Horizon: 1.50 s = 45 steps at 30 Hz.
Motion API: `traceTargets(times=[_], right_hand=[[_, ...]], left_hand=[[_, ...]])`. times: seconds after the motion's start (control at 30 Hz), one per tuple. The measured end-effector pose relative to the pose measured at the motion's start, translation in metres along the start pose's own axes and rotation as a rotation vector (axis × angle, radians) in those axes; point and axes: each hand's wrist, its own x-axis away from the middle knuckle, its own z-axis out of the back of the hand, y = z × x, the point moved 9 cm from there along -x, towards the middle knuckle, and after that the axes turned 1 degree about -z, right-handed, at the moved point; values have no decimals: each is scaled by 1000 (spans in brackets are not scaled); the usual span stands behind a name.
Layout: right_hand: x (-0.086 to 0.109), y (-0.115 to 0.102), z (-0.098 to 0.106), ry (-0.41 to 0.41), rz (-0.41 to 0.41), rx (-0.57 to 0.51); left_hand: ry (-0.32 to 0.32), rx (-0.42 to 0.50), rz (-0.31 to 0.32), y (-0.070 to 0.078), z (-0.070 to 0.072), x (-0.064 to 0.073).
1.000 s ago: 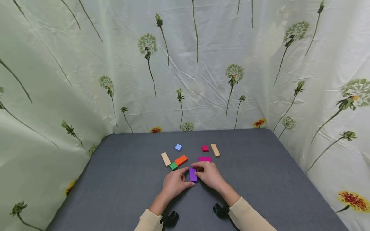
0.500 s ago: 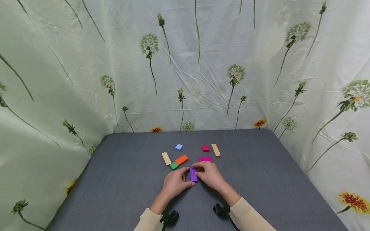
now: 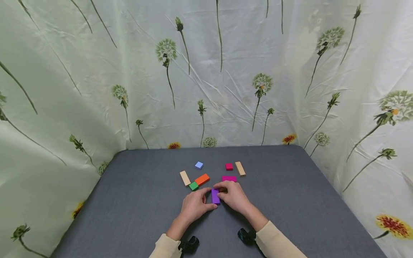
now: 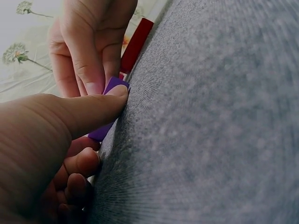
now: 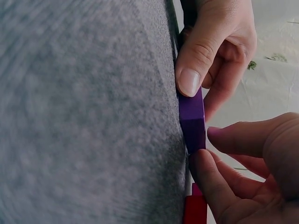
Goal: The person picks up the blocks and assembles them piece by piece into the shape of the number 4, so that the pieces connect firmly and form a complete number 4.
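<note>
A purple rectangular block (image 3: 215, 196) lies on the dark grey table between both hands. My left hand (image 3: 195, 206) pinches it lengthwise, thumb at the near end and index finger at the far end. From the right, my right hand (image 3: 235, 195) holds the same block, its thumb at the long side and index finger by the far end. In the left wrist view the left thumb covers much of the purple block (image 4: 117, 84). The right wrist view shows the purple block (image 5: 192, 116) low against the cloth, with right fingertips at its lower end. Just beyond the right hand lies a magenta block (image 3: 228, 178), partly hidden.
An orange block (image 3: 202, 179) and a green block (image 3: 193, 186) touch, beside a tan block (image 3: 185, 178). Farther back are a blue block (image 3: 199, 165), a crimson block (image 3: 229, 166) and another tan block (image 3: 240, 168). A flowered curtain (image 3: 226, 89) borders the grey table (image 3: 135, 215).
The head view shifts very slightly. Both hands and the purple block keep their places.
</note>
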Motion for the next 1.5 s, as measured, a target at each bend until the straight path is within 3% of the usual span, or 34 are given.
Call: traceTargets(times=[0.33, 0.57, 0.83, 1.17, 1.5], right_hand=[[1, 2, 5, 34, 10, -27], [0, 4, 27, 112, -12, -35], [-11, 13, 51, 177, -48, -11], [-35, 26, 71, 160, -37, 56], [-51, 36, 67, 81, -36, 117]], left_hand=[[20, -3, -37, 1, 2, 1], [59, 20, -66, 4, 4, 2], [56, 33, -61, 4, 5, 1], [43, 10, -60, 1, 1, 1], [47, 13, -60, 2, 1, 1]])
